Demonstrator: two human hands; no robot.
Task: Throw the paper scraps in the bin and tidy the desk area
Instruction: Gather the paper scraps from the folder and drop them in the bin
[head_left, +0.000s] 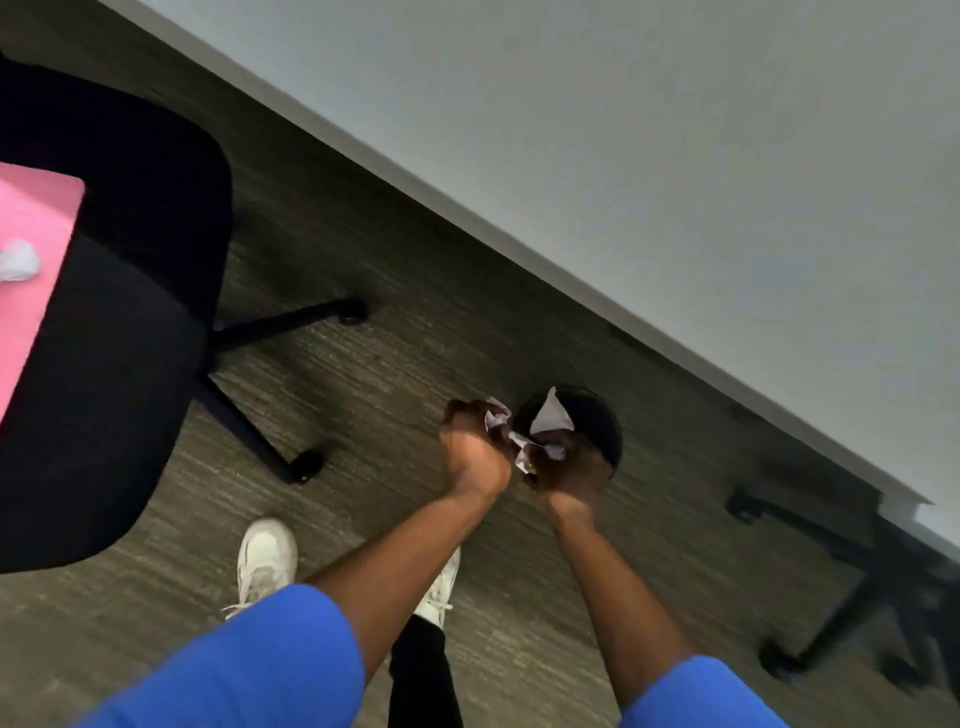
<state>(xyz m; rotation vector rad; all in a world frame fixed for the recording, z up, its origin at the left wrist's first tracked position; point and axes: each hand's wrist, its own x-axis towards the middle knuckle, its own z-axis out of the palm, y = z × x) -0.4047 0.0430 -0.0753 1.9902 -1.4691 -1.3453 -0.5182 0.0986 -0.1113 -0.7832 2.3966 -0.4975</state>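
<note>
Both my hands reach down over a round black bin (597, 421) on the carpet near the wall. My left hand (475, 447) is closed on crumpled white paper scraps (522, 449), and my right hand (569, 470) grips the same bunch from the other side, partly covering the bin's mouth. One pointed white scrap (551, 415) sticks up over the bin opening. Another crumpled white scrap (18, 260) lies on the pink desk surface (36, 218) at the far left.
A black office chair (119, 332) with wheeled legs stands at the left beside the pink desk. A second chair base (852, 587) sits at the right. A grey wall with white skirting (571, 280) runs diagonally behind the bin. My white shoes (265, 564) stand on the carpet.
</note>
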